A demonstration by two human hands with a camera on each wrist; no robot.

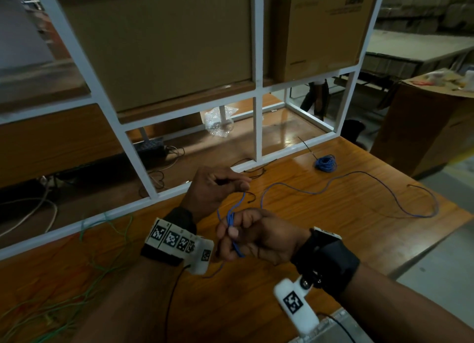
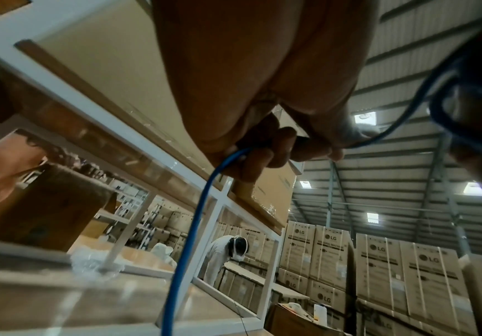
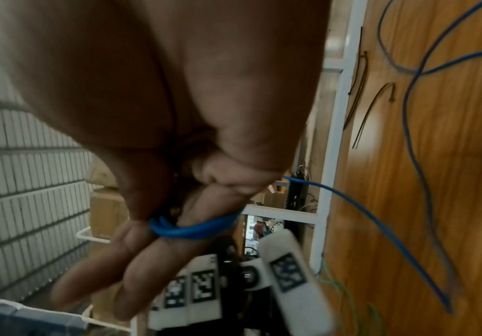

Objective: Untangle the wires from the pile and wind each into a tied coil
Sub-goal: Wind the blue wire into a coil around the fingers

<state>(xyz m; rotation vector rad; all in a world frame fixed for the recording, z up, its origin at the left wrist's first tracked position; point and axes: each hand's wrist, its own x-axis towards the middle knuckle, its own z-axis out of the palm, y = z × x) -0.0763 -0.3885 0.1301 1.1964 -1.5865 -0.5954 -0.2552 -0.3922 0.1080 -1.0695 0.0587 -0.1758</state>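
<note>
A blue wire trails in loose curves over the wooden table. Its near end is wound in small loops around two fingers of my right hand, and the thumb presses on them. My left hand, just above and behind, pinches the same wire in curled fingertips a short way from the loops. A finished blue coil with a black tie lies at the table's far edge. Tangled green wires lie on the left.
Loose black zip ties lie by the white metal frame behind the table. Cardboard boxes sit on the shelf beyond it. A brown carton stands at the right, and a metal tray corner shows at the near edge.
</note>
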